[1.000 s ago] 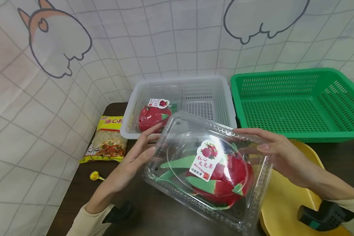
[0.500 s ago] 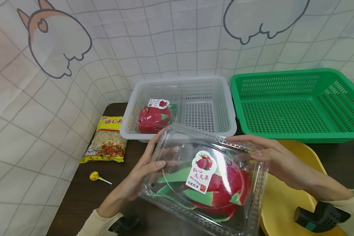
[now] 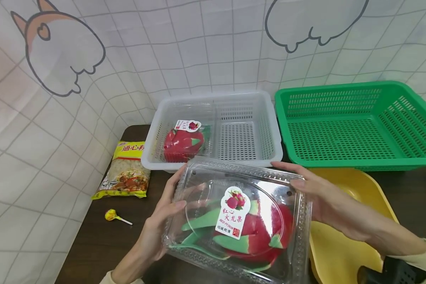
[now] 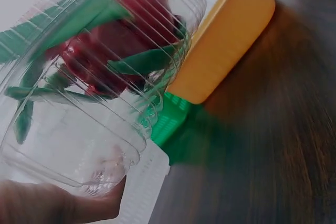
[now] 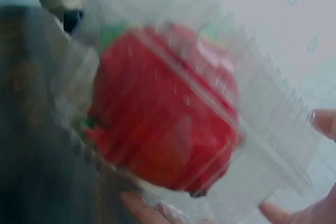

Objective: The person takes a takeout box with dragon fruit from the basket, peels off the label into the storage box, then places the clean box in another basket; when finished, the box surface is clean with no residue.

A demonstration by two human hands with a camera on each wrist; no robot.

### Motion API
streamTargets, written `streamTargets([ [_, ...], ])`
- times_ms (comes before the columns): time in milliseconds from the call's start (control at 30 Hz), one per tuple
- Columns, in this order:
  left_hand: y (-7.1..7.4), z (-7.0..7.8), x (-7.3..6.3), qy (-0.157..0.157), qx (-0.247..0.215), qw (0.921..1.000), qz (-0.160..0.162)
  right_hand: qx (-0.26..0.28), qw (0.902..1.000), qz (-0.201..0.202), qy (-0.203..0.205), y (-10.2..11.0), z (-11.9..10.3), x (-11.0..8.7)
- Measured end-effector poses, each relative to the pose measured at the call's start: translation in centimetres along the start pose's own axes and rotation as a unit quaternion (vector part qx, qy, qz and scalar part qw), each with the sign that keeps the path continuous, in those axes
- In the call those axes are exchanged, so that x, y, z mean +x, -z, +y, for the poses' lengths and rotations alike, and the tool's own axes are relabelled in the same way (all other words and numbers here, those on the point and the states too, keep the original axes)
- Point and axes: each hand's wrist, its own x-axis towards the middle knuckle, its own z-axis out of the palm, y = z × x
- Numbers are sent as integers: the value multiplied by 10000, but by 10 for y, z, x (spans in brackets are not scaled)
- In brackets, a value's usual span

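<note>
A clear plastic fruit box (image 3: 202,187) is held up in front of me, slightly tilted. Inside lies a red dragon fruit (image 3: 259,232) with green leaf tips, beneath a white label (image 3: 233,213) on the lid. My left hand (image 3: 159,221) grips the box's left end, its thumb on the near side and other fingers visible through the plastic. At the right end, my right hand (image 3: 328,201) holds the box between thumb and fingers. The left wrist view shows the ribbed side with the left hand (image 4: 58,203) under a corner.
Behind stands a white basket (image 3: 275,136) containing another boxed dragon fruit (image 3: 182,144), beside a green basket (image 3: 355,162). A yellow tub (image 3: 335,252) sits at right. A pasta bag (image 3: 126,169) and a lollipop (image 3: 111,215) lie on the dark table (image 3: 92,244) at left.
Both hands have brought the box lower and a little to the left, and it is less tilted. The lollipop's stick, partly covered by the left arm earlier, now shows whole.
</note>
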Motion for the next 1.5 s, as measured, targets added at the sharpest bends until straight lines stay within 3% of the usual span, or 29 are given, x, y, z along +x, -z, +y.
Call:
streamTargets([
  [200, 0, -1, -7, -154, -70, 9992, 349, 294, 9993, -185, -154, -16, 11, -10],
  [333, -5, -3, -10, 117, -175, 9963, 832, -12, 9993, 196, -317, -25, 10, -14],
  [467, -11, -8, -14, 369, -218, 9930, 1099, -393, 9964, 462, -600, -29, 8, -14],
  [767, -13, -25, -22, 657, -398, 9921, 992, -535, 9943, 353, -851, -34, 14, -15],
  [967, -10, -35, -19, 953, -474, 9894, 992, -315, 9917, 208, -1226, -37, 16, -11],
  [1200, -5, -40, -11, 1331, -165, 9833, 1232, -265, 9905, 161, -1336, -33, 19, -4],
  [1500, -2, -38, 2, 1624, 874, 9719, 1464, 107, 9926, -43, -1206, -26, 24, 5],
])
